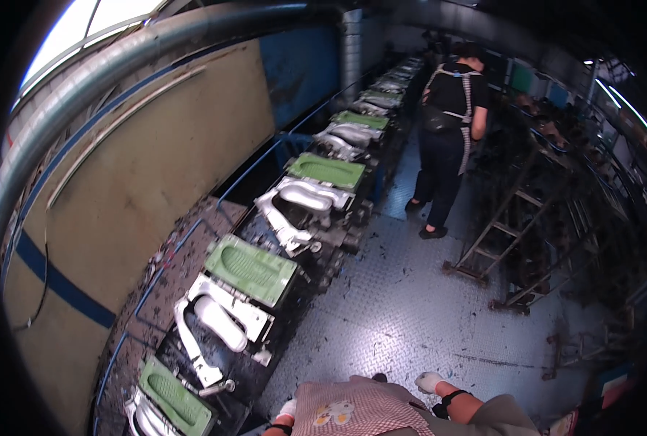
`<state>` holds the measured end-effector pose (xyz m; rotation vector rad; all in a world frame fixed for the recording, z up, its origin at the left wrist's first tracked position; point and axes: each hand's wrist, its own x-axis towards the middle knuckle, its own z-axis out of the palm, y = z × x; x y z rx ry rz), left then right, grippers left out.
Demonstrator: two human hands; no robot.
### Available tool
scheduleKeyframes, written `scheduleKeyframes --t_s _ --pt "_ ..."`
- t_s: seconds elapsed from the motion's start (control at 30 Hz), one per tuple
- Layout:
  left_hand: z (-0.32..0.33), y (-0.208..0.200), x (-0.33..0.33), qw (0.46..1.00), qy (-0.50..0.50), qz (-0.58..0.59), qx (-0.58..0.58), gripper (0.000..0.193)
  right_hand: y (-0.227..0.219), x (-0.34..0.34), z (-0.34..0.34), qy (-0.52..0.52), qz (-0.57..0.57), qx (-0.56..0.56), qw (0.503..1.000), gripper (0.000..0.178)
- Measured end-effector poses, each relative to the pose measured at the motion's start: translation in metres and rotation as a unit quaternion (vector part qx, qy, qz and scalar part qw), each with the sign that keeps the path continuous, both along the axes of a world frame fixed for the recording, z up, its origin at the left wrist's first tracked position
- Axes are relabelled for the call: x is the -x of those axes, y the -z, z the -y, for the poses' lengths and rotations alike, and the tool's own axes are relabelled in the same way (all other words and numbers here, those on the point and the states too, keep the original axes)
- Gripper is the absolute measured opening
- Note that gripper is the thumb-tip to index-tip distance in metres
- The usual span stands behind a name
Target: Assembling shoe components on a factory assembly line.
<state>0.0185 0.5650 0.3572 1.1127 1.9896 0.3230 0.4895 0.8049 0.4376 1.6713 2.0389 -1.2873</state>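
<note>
My right hand (430, 382), in a white glove with a dark band at the wrist, hangs over the metal floor beside my checked apron (349, 410). Nothing shows in it; its fingers are too small and foreshortened to read. At the lower edge, my left hand (287, 409), also white-gloved, is partly covered by the apron, its fingers hidden. Left of it runs a row of opened shoe-sole moulds. The nearest green mould plate (174, 396) has a sole-shaped hollow. Beyond it stand a silver mould frame (221, 323) and another green plate (251, 269).
A person (450, 120) in dark clothes and apron straps stands farther up the aisle, back turned. Wheeled metal racks (508, 229) line the right side. A blue rail (185, 240) and a beige wall panel (171, 131) run behind the moulds. Treadplate floor (381, 312) lies between.
</note>
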Motion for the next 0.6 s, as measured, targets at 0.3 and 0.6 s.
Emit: scheduleKeyframes --t_s 0.3,0.6 --pt "-0.070 0.007 -0.030 0.995 -0.070 0.060 -0.025 0.042 -0.036 -0.011 -0.112 -0.067 0.032 -0.064 0.995 0.041" --pt "-0.109 -0.015 -0.024 0.944 -0.216 0.247 -0.042 0.041 -0.013 -0.014 -0.123 -0.129 0.068 -0.015 0.989 0.040"
